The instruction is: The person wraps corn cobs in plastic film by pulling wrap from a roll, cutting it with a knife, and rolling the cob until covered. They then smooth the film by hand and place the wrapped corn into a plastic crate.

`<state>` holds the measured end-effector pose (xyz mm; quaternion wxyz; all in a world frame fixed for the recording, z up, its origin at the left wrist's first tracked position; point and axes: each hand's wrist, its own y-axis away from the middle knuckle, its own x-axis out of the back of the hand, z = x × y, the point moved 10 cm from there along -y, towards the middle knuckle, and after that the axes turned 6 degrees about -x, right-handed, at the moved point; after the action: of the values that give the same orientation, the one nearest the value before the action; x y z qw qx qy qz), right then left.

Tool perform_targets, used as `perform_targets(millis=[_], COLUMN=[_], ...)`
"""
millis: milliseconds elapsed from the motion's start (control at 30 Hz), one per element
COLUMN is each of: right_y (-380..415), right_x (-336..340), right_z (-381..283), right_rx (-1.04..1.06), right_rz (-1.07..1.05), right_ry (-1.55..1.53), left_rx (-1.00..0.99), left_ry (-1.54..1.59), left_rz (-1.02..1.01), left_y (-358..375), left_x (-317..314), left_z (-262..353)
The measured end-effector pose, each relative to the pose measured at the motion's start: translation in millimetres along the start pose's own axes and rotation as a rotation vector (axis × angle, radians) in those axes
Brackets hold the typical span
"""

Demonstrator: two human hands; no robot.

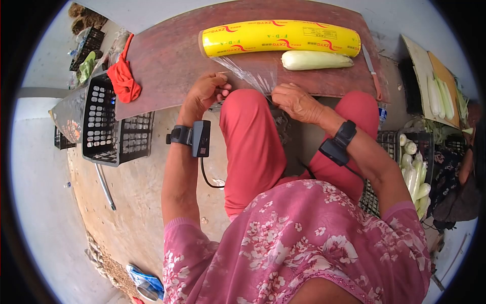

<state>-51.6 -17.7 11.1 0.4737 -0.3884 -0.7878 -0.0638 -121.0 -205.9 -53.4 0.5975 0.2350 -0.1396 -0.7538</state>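
Clear plastic wrap (248, 76) comes off a big yellow roll (283, 36) lying across the reddish table and runs creased toward my lap. My right hand (298, 101) pinches the wrap's near end at the table's front edge, above my knees. At the left edge of the wrap, my left hand (208, 91) has its fingers curled in and its thumb against the index finger; what it pinches I cannot tell. A peeled-looking pale green zucchini (317, 61) lies just in front of the roll. Right of it rests a knife (372, 71) with a reddish handle.
A red cloth (123, 81) hangs over the table's left edge beside a black plastic crate (101, 116). On the right, long pale vegetables (416, 177) fill another crate, and more lie on a board (445, 76). Another person's arm (467, 164) shows at far right.
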Motion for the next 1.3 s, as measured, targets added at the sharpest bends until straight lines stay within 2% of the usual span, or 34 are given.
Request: perform_targets(millis=[100, 300, 600, 1000, 1200, 1300], right_y=[-0.1, -0.8, 0.1, 0.6, 4.0, 4.9], right_x=[-0.8, 0.5, -0.2, 0.0, -1.4, -4.0], right_z=[-1.2, -0.9, 0.7, -1.1, -6.0, -6.9], right_rx=[0.008, -0.006, 0.000, 0.003, 0.025, 0.032], right_rz=[-0.002, 0.000, -0.013, 0.008, 0.013, -0.026], right_ry=[-0.003, 0.010, -0.009, 0.027, 0.095, 0.114], left_rx=[0.012, 0.043, -0.013, -0.096, -0.292, -0.413], left_ry=[0.072, -0.066, -0.052, 0.011, -0.366, -0.787], left_rz=[0.011, -0.017, -0.031, 0.282, 0.341, 0.385], left_y=[3.6, -13.7, -3.6, 58.4, 67.5, 62.9], left_x=[-9.0, -22.4, -0.5, 53.3, 55.5, 64.8], left_z=[3.7, 0.0, -7.0, -42.5, -32.2, -24.1])
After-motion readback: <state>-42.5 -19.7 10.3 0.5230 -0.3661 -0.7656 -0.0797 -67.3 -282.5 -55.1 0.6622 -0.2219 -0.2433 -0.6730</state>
